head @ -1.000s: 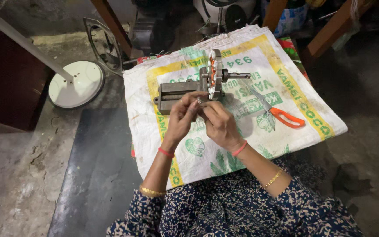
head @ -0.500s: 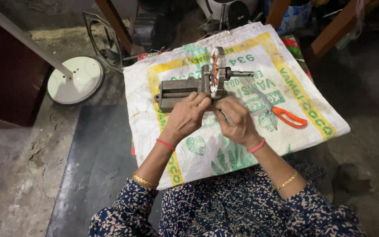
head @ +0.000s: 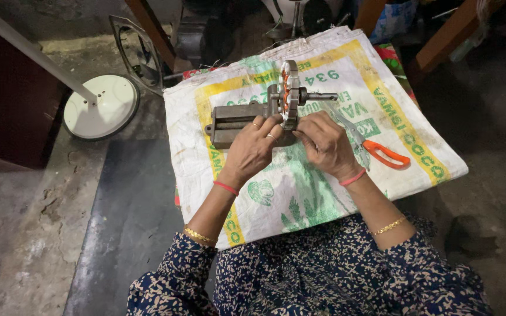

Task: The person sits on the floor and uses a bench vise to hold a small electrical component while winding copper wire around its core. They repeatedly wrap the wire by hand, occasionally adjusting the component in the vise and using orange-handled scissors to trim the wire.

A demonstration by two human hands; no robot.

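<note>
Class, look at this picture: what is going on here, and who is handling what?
A seated person works with both hands on a round metal part with copper windings, held upright on a grey metal block. The left hand and the right hand both touch its lower edge. The block sits on a printed sack, with orange-handled scissors lying beside the right hand.

Both forearms reach forward; the left hand point(head: 253, 147) and right hand point(head: 323, 143) sit close together, fingers curled, backs facing up.

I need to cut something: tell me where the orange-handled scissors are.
In the head view, the orange-handled scissors lie on the woven sack, just right of the right hand.
</note>
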